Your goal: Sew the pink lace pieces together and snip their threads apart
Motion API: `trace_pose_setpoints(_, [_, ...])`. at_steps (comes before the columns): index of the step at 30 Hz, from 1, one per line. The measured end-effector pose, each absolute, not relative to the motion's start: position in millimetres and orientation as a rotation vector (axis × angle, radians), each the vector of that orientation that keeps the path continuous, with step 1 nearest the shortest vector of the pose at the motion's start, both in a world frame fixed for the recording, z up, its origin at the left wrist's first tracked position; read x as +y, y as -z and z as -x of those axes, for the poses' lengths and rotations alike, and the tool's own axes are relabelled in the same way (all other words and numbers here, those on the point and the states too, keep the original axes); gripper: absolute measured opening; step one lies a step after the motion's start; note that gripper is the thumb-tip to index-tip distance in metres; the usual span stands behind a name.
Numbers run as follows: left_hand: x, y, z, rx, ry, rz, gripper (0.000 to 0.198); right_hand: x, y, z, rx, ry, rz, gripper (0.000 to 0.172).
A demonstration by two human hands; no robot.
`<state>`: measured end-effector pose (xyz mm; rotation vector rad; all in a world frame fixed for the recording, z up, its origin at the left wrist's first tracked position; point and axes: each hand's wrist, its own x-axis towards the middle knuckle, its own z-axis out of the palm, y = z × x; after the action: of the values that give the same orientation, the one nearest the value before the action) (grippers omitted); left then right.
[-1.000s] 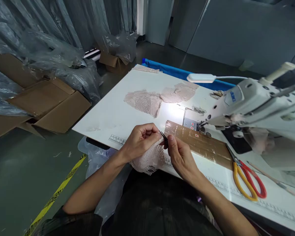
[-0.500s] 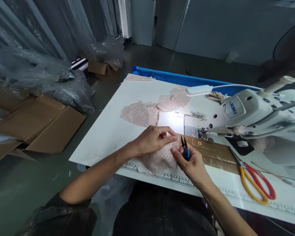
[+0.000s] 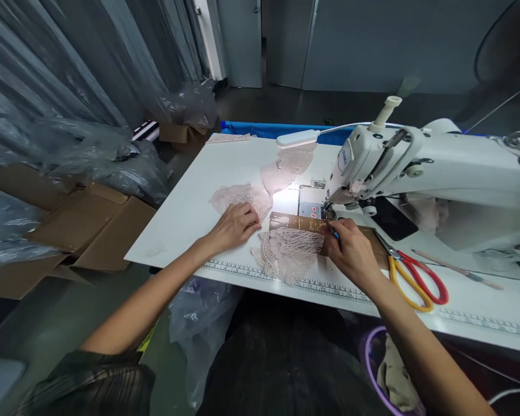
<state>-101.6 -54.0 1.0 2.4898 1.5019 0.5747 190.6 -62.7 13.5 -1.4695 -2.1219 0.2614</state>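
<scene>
Lace piece [image 3: 289, 254] — near right hand [image 3: 351, 249]

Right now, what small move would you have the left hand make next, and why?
I'd probably have the left hand pinch the near edge of the left-hand lace piece: it reaches over that edge, though contact is hard to confirm. The front lace piece lies spread out, overlapping the brown strip, with only the right hand beside it.
</scene>
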Motion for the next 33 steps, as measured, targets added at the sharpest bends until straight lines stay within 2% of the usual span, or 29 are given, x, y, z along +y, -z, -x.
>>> trace_pose_setpoints(4, [-107.7, -4.4, 68.0, 1.457, -0.602, -2.444, 0.019, -61.0, -1.0, -196.3, -2.313, -0.321, 1.405, 0.035])
trace_pose_setpoints(7, [-128.7, -8.5, 52.9, 1.405, -0.629, -2.354, 0.019, -77.2, 13.4, -218.0, -2.304, -0.399, 1.408, 0.029])
trace_pose_setpoints(9, [-125.5, -12.0, 54.5, 1.473, -0.706, -2.271, 0.022, -89.0, 20.9, -235.1, -2.197, -0.471, 1.418, 0.025])
trace_pose_setpoints(13, [-90.3, -11.8, 73.4, 1.940, -0.928, -1.962, 0.030, -108.2, 23.7, -257.0, -1.888, -0.790, 1.508, 0.024])
trace_pose_setpoints(16, [-66.4, -2.9, 82.3, 2.074, -0.962, -1.843, 0.022, -119.0, 15.9, -259.7, -1.610, -1.120, 1.467, 0.026])
trace_pose_setpoints(19, [-61.1, 7.0, 83.9, 2.002, -1.032, -1.876, 0.010, -128.5, 5.7, -256.8, -1.451, -1.230, 1.444, 0.030])
trace_pose_setpoints(25, [-83.4, 6.1, 73.9, 2.015, -1.385, -1.817, 0.014, -151.1, -3.6, -251.6, -1.217, -1.311, 1.271, 0.034])
trace_pose_setpoints(28, [-112.9, -4.2, 57.0, 1.816, -1.629, -1.752, 0.019, -162.8, -9.7, -249.3, -1.197, -1.430, 1.118, 0.033])
trace_pose_setpoints(30, [-141.9, -12.1, 44.3, 1.594, -1.555, -1.695, 0.025, -169.7, -18.0, -244.8, -1.211, -1.460, 1.047, 0.034])
trace_pose_setpoints(33, [-186.2, -16.4, 29.0, 1.311, -1.253, -1.513, 0.031, -179.7, -35.7, -229.6, -1.252, -1.492, 0.996, 0.034])
